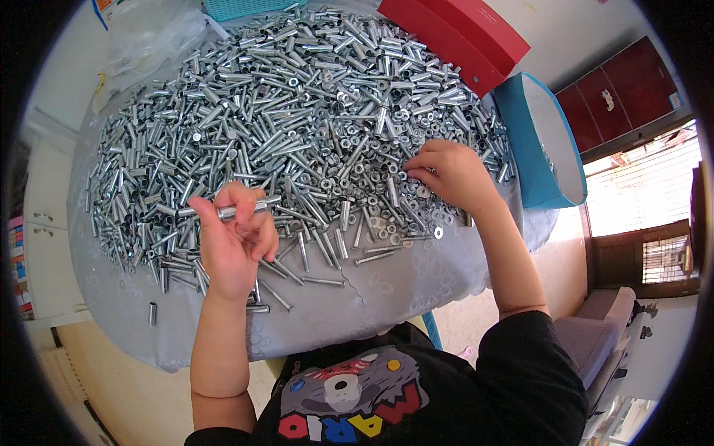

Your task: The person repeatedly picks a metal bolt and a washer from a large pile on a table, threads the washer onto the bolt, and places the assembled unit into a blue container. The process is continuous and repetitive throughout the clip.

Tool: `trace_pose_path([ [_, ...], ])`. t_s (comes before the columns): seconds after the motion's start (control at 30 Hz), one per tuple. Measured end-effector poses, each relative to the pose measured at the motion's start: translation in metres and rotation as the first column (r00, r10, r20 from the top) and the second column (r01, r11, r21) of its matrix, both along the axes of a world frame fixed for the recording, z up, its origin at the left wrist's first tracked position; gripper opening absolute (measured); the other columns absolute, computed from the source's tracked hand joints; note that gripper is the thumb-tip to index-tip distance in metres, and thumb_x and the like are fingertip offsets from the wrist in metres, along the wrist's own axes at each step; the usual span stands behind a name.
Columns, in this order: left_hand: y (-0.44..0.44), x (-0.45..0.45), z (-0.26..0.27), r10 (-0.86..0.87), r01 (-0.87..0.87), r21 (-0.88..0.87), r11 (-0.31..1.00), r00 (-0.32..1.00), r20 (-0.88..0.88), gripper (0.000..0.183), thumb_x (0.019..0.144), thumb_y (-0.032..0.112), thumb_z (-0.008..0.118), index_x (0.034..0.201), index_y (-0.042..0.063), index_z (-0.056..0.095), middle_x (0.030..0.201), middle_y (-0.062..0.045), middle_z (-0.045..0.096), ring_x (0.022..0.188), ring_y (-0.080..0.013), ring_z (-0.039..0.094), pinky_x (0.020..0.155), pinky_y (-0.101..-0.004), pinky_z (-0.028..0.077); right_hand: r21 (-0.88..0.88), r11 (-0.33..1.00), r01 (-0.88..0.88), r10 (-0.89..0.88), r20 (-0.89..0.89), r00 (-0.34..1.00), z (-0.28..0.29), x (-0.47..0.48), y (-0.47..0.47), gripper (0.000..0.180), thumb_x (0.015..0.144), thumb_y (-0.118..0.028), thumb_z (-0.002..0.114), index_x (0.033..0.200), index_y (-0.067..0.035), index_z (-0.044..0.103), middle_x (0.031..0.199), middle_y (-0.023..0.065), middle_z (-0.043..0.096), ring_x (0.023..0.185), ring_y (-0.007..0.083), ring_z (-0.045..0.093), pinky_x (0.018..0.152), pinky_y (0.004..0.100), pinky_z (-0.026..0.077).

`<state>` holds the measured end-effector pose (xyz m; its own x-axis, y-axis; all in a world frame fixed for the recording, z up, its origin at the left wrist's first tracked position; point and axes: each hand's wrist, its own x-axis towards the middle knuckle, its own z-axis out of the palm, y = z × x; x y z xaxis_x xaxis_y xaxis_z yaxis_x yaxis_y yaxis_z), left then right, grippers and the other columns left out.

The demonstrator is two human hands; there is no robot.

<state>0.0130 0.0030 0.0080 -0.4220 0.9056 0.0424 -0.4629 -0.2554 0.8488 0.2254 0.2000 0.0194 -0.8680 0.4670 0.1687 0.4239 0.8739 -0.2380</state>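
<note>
My left hand (237, 245) is raised over the near left edge of a large pile of metal sleeves and bolts (251, 111). Between its thumb and fingers lies a metal bolt with a sleeve on it (228, 212). At the right, the fingertips of my right hand (443, 170) touch the hex nuts and washers (368, 167); whether they pinch a nut is hidden. Below that hand a loose washer (438, 233) lies on the grey tablecloth. Several bolts (323, 282) are scattered along the near edge of the pile, and a single sleeve (152, 314) stands apart at the left.
A red box (463, 39) lies behind the pile at the right, beside a blue fabric bin (535, 161). Clear plastic bags (150, 42) and a turquoise basket (245, 6) are at the back. The table edge (167, 365) runs close in front of me.
</note>
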Motion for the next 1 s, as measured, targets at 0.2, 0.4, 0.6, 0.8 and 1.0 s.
trace_pose_path([
  [0.2,-0.001,-0.003,-0.002,-0.049,0.049,0.035,0.998,0.999,0.009,0.051,0.084,0.058,0.016,0.068,0.012,0.032,0.056,0.003,0.028,0.036,-0.007,0.024,0.033,-0.0219,0.027,0.113,0.993,-0.023,0.019,0.034,0.999,0.003,-0.007,-0.003,0.01,0.069,-0.016,0.061,0.075,-0.008,0.063,0.072,0.0051,0.054,0.07,0.0232,0.055,0.061,0.0331,0.044],
  [0.4,-0.002,-0.003,-0.004,-0.051,0.051,0.004,0.999,0.998,0.02,0.053,0.083,0.059,0.014,0.069,0.011,0.032,0.062,0.001,0.033,0.037,-0.0075,0.027,0.036,-0.0219,0.03,0.084,0.993,-0.082,0.053,0.3,0.952,0.008,-0.014,0.007,0.009,0.07,-0.016,0.059,0.073,-0.007,0.061,0.072,0.0056,0.054,0.073,0.0235,0.055,0.063,0.0342,0.044],
  [0.6,0.0,-0.003,-0.001,-0.016,0.016,0.042,0.999,1.0,0.004,0.05,0.085,0.056,0.016,0.069,0.012,0.033,0.051,0.004,0.021,0.036,-0.0068,0.022,0.033,-0.0212,0.027,0.101,0.995,-0.017,0.0,0.169,0.986,0.01,-0.008,0.011,0.01,0.074,-0.01,0.056,0.083,-0.006,0.058,0.074,0.0061,0.055,0.069,0.0228,0.054,0.061,0.0321,0.044],
  [0.8,-0.002,-0.003,-0.001,-0.032,0.031,0.028,0.999,0.999,0.027,0.05,0.085,0.056,0.015,0.07,0.012,0.033,0.052,0.005,0.021,0.036,-0.0066,0.023,0.033,-0.021,0.028,-0.642,0.725,0.252,-0.437,-0.146,0.887,0.016,-0.003,0.001,0.011,0.078,-0.006,0.054,0.088,0.0,0.057,0.077,0.0068,0.059,0.057,0.0117,0.054,0.053,0.0224,0.044],
  [1.0,0.0,-0.001,0.001,-0.058,0.056,0.032,0.998,0.997,0.048,0.05,0.085,0.056,0.015,0.07,0.012,0.033,0.053,0.005,0.022,0.036,-0.0066,0.023,0.034,-0.0208,0.028,-0.804,0.581,0.128,-0.576,-0.295,0.762,-0.012,0.001,0.002,0.02,0.078,-0.002,0.055,0.097,0.002,0.057,0.077,0.0056,0.058,0.059,0.0067,0.054,0.052,0.0167,0.044],
])
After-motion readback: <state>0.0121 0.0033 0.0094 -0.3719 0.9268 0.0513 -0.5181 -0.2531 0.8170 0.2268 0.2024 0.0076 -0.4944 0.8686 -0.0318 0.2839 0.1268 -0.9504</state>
